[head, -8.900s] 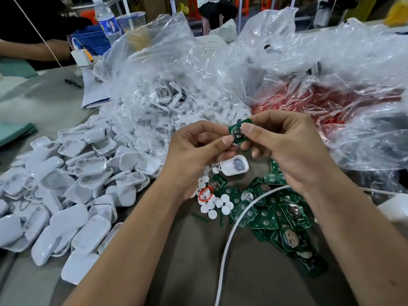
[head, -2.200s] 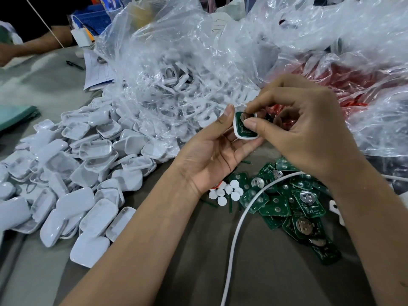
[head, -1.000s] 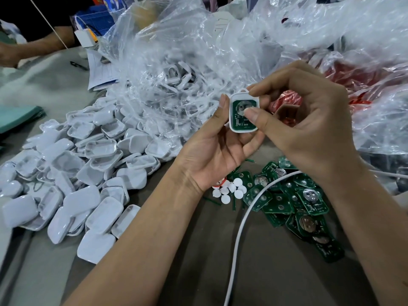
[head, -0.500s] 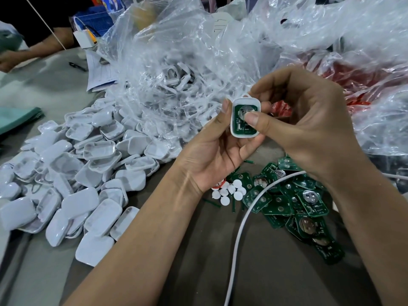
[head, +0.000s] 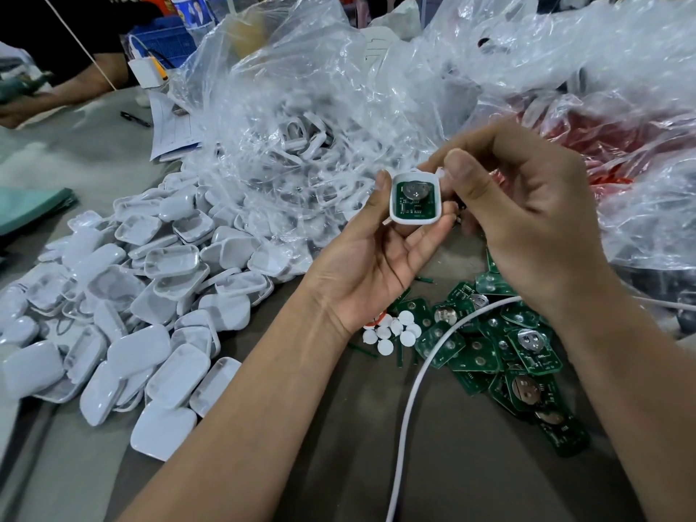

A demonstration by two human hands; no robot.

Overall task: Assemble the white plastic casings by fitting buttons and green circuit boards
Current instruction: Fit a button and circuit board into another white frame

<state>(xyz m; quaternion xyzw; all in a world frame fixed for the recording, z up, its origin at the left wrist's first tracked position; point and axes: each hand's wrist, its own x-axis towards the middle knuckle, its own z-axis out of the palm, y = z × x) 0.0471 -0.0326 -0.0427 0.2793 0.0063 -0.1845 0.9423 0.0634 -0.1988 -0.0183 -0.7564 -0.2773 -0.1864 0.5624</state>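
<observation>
Casings (head: 113, 318) of white plastic are heaped on the grey table (head: 470, 465) at the left, some lying hollow side up and others shell side up. Behind the heap a clear plastic bag (head: 301, 118) is seen, with more white parts inside it. Near the centre, 1 white casing (head: 415, 199) is held up above the table with its hollow side toward the camera, and a green circuit board (head: 414, 197) with a round metal part is seated inside it. The casing is gripped by the left hand (head: 376, 261), palm up, with the thumb along its left edge and the fingers curled under its lower edge. Below that hand, small white round buttons (head: 395, 331) are scattered on the table, and a white cable (head: 410, 389) is run across beside them. Loose green circuit boards (head: 508, 352) are piled just right of the buttons. The right hand (head: 527, 220) is curled at the casing's upper right corner, where that corner is pinched between thumb and fingers. A bag with red contents (head: 602, 145) lies behind it.
</observation>
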